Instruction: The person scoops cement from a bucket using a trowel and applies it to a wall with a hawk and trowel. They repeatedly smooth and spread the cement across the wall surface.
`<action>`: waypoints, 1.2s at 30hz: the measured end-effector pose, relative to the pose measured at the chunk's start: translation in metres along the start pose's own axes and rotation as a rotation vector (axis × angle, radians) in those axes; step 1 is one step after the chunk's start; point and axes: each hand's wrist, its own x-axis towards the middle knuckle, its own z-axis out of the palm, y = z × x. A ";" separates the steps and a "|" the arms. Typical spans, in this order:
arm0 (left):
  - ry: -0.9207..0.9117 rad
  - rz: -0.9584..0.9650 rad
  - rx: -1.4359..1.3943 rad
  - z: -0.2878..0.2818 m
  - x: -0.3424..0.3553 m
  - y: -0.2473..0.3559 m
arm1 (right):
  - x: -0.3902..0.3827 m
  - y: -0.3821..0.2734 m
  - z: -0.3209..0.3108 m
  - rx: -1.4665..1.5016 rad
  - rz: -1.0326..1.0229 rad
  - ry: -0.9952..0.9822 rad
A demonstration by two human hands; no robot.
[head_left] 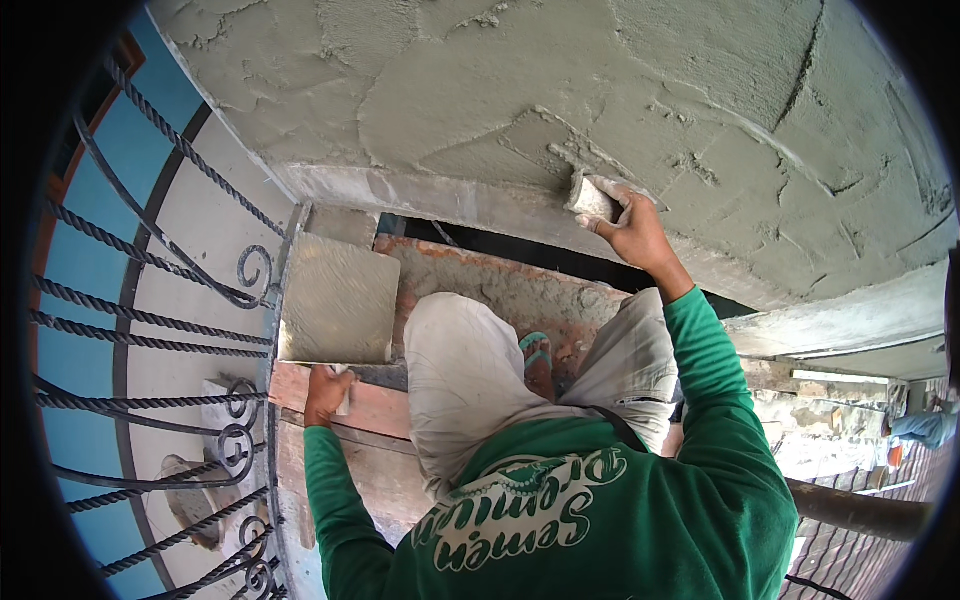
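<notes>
Iron railing (150, 403): twisted dark bars and scrolls, standing in front of a blue wall (170, 80).
Left hand (325, 392): curled closed at the near edge of a square board (340, 305), apparently pinching a pale grip beside that edge; the underside of the hold is hidden.
Square board: flat face up, coated with a thin, rippled grey film; its left edge runs just beside the foot of the railing, and its far right corner overlaps the near side of a mortar-smeared brick ledge (475, 275).
Dark gap (500, 240): a narrow slot between the ledge and the lower edge of the plastered wall (700, 100).
Board to trowel: the board lies leftward of the trowel (592, 198) and closer to the body, well apart from it; the left hand is much the nearer one to the board. The trowel's grip appears to run roughly along the wall's lower edge, slanting slightly down to the right.
Trowel: just above the wall's lower edge, seemingly against the wet coat, beside a raised ridge of mortar (580, 158).
Right hand (632, 225): thumb and fingers closed around the grip, knuckles smeared grey; most of the blade is hidden.
Plastered wall: wet grey coat, with scored lines and lumps toward its right end.
</notes>
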 end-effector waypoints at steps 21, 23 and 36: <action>0.126 0.164 0.264 -0.003 0.000 -0.003 | 0.040 -0.089 0.082 -0.662 -0.387 -0.252; 0.154 0.303 0.320 0.000 -0.009 0.002 | 0.068 -0.107 0.108 -0.767 -0.362 -0.294; 0.144 0.172 0.333 0.000 -0.011 0.011 | 0.127 -0.189 0.134 -0.745 -0.257 -0.088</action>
